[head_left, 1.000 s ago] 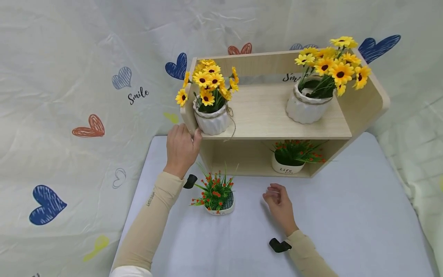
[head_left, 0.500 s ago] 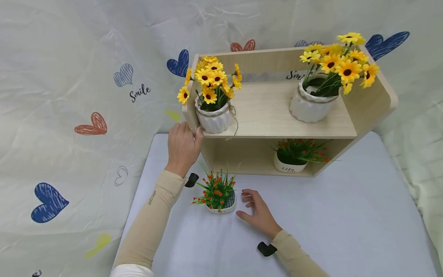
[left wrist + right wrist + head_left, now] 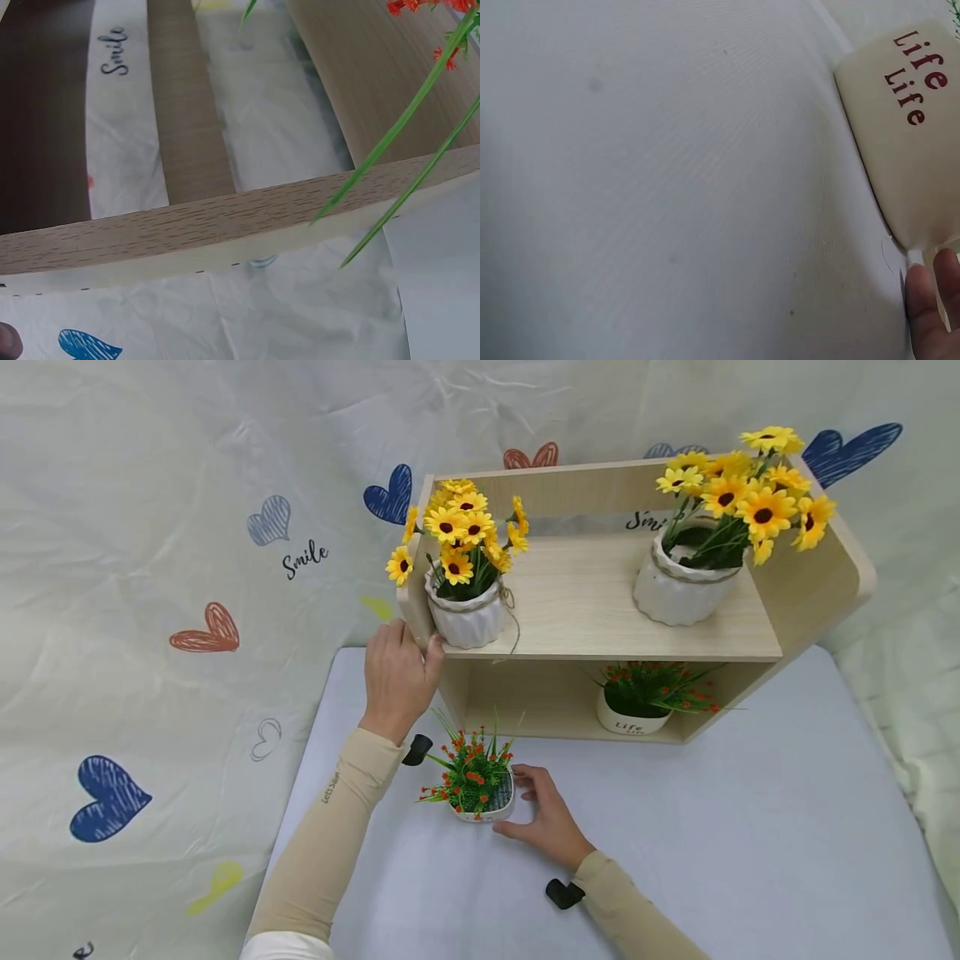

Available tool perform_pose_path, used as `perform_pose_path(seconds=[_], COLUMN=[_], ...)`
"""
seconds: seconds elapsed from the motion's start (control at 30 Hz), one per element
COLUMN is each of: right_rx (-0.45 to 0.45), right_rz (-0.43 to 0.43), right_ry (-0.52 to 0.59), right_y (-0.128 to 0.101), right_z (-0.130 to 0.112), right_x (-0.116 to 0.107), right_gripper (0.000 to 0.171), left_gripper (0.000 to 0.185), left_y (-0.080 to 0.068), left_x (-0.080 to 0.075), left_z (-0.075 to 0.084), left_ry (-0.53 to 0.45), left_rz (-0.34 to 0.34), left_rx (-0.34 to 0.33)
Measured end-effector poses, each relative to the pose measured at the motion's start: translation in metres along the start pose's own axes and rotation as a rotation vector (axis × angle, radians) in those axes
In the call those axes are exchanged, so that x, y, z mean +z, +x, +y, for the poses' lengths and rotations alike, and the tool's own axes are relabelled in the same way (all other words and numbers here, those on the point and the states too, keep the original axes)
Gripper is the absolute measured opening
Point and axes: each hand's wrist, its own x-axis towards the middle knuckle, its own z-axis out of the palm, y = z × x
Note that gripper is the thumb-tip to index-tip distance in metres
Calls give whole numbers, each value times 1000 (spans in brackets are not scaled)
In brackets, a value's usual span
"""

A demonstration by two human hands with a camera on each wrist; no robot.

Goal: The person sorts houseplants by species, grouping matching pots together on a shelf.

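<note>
My left hand (image 3: pixel 397 681) grips the front edge of the left side panel of a light wooden shelf (image 3: pixel 570 602), thumb inside and fingers outside. In the left wrist view the shelf's edge (image 3: pixel 180 225) crosses the picture, and only a fingertip shows at lower left. On the table, before the shelf, stands an oval white pot (image 3: pixel 487 816) of red-flowered greenery. My right hand (image 3: pixel 551 822) is at its right end, thumb in front and fingers behind, not closed around it. The right wrist view shows the pot's "Life" lettering (image 3: pixel 915 79) beside my fingers (image 3: pixel 922 300); contact is unclear.
Two white pots of yellow flowers stand on the upper shelf, one left (image 3: pixel 468 618), one right (image 3: pixel 682 585). A second red-flowered pot (image 3: pixel 633 720) sits at the lower right. A pale cloth covers the table (image 3: pixel 750 827); a printed curtain (image 3: pixel 187 527) hangs behind.
My right hand has moved left across the table to the right end of the red-flowered pot, its fingers spreading. The left hand keeps its grip on the shelf. The view has shifted slightly.
</note>
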Motion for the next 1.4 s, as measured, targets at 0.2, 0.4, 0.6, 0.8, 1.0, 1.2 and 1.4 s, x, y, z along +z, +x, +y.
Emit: perform_pose_path(seconds=[0.2,0.4,0.6,0.8,1.0,1.2,1.4], right_rx=[1,-8,-7,-1,-12,-42,-15], right_rz=[-5,6,24,52,65,63,45], right_ry=[17,-5,-36,-38,-52,-72,-64], right_y=[7,11,11,9,7,6,4], right_z=[5,8,8,7,7,9,9], right_x=[5,9,11,10,10,8,6], right_gripper=[104,102,97,96,98,96,96], left_gripper=[47,42,44,43,44,43,41], left_y=[-1,-1,-2,-1,-1,-1,-2], left_x=[1,2,0,0,-1,-1,-1], left_z=[0,0,0,1,3,3,2], left_ry=[6,-23,-29,-34,-38,-41,-45], left_rz=[18,6,-4,0,-7,-8,-2], left_rx=[7,1,-4,0,-6,-5,0])
